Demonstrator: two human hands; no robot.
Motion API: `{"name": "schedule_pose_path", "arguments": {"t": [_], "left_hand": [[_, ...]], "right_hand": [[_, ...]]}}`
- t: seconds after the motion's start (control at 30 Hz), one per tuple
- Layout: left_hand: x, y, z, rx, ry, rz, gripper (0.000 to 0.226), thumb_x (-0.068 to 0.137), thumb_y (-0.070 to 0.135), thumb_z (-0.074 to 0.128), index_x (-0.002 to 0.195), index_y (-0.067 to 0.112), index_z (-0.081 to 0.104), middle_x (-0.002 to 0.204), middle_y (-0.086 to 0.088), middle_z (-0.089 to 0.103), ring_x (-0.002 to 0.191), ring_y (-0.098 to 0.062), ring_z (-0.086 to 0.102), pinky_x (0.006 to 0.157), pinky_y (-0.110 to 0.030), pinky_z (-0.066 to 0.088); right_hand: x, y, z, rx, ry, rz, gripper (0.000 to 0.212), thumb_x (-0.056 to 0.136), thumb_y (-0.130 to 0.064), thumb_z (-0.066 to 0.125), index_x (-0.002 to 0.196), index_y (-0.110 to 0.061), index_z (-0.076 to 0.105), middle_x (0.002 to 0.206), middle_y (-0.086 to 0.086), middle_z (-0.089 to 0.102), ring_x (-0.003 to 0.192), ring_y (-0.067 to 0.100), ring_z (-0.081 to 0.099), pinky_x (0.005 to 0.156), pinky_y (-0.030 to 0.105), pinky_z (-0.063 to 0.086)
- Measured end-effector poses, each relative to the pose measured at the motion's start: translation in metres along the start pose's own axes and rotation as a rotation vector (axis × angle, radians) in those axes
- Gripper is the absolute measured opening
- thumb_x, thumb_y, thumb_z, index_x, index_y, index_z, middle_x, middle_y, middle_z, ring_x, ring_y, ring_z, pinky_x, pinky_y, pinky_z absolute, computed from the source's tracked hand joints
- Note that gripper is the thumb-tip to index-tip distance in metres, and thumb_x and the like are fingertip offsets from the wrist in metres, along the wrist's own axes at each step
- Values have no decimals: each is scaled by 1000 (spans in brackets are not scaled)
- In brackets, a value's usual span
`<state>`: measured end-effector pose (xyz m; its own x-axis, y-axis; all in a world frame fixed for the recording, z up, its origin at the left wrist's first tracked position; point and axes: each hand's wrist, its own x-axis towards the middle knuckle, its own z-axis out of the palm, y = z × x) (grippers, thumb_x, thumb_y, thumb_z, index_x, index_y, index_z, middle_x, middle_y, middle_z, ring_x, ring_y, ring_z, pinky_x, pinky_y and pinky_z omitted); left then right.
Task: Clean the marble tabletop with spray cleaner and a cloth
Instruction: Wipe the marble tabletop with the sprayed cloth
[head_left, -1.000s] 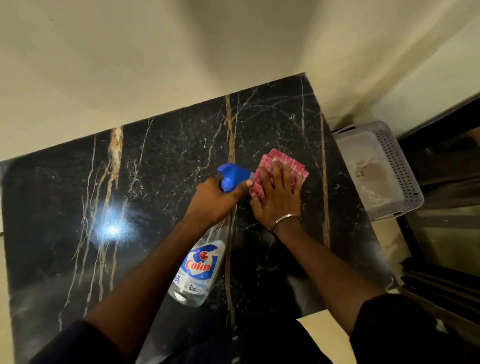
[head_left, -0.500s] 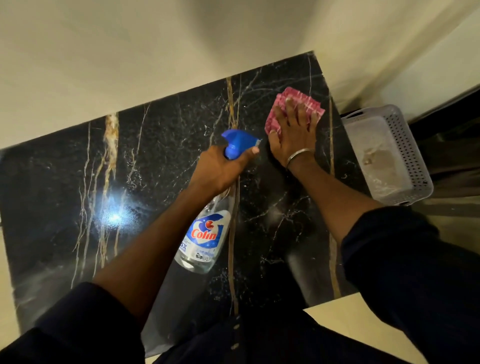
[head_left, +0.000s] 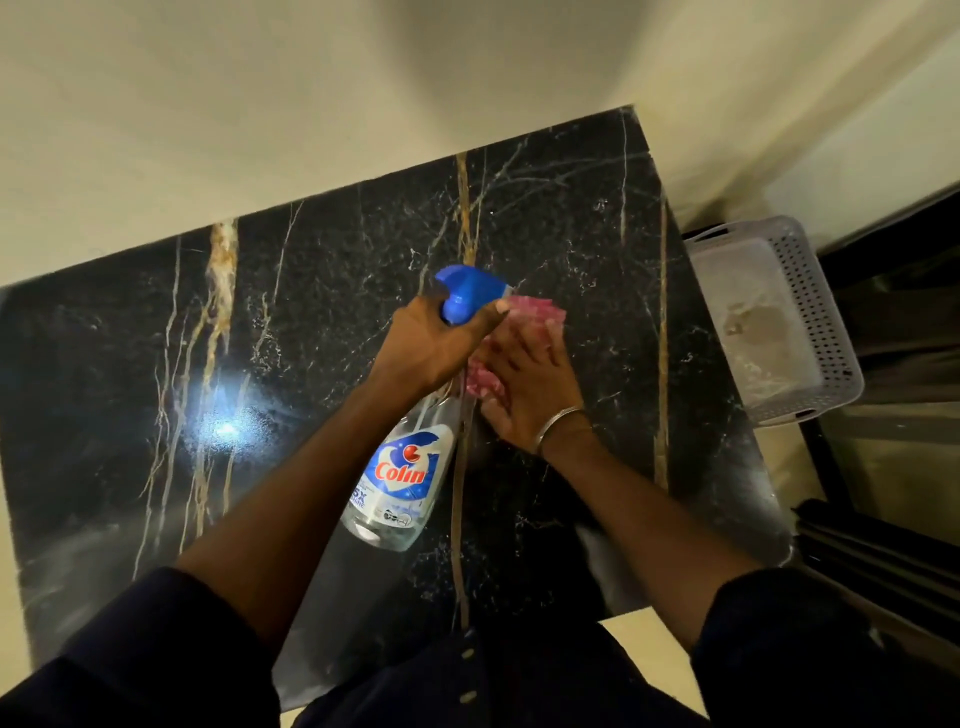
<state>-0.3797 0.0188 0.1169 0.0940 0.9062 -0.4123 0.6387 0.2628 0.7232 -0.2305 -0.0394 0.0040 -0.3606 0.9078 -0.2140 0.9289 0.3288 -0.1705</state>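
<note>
Looking down on a black marble tabletop (head_left: 337, 322) with gold and white veins, pushed up against a cream wall (head_left: 260, 104). It takes up the biggest chunk of the view, and there's a bright light glare (head_left: 226, 428) on its left part. Just off the right edge sits a pale perforated plastic basket (head_left: 810, 291).

Next biggest is the spray bottle (head_left: 400, 478): clear, Colin label, blue trigger head (head_left: 470, 293). It's held over the middle of the marble with its base tilted back toward the person. The left hand (head_left: 426, 343) is wrapped around the neck just under the trigger, fingers curled tight on it.

The right hand (head_left: 524, 384) lies flat, fingers straight and a bit spread, pressing the pink checked cloth (head_left: 535, 312) down on the marble right of centre, just beside the nozzle. The two hands touch or overlap, can't tell which. There's a thin metal bangle (head_left: 558, 423) on the right wrist.
</note>
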Motion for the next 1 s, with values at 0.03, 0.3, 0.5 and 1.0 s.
{"name": "schedule_pose_path", "arguments": {"t": [0.03,0.3,0.5,1.0], "left_hand": [[2,2,2,-10,-11,-7,44,87,58,58,99,16,63,78,6,67,69,-6,64,56,-18,47],[7,33,30,-62,-126,45,35,88,52,62,83,17,63,72,1,66,58,-2,60,53,-14,47],[9,31,32,-137,-136,73,32,89,48,62,87,17,63,74,0,67,59,2,61,50,-10,46],[72,39,41,-129,-89,-6,46,82,59,64,87,13,69,78,-5,73,72,-15,70,71,-35,58]], "right_hand": [[-4,21,-1,8,17,73,73,88,-53,32,154,-22,26,162,11,19,150,37,10,117,62,8],[-49,151,-13,159,210,582,64,92,-41,33,152,-21,32,161,12,24,147,36,20,119,55,15],[-93,117,5,88,167,587,66,92,-42,29,155,-22,24,162,12,19,147,38,18,120,56,13],[106,163,-44,-4,79,281,72,87,-49,23,155,-24,22,164,9,14,150,32,12,120,54,7]]}}
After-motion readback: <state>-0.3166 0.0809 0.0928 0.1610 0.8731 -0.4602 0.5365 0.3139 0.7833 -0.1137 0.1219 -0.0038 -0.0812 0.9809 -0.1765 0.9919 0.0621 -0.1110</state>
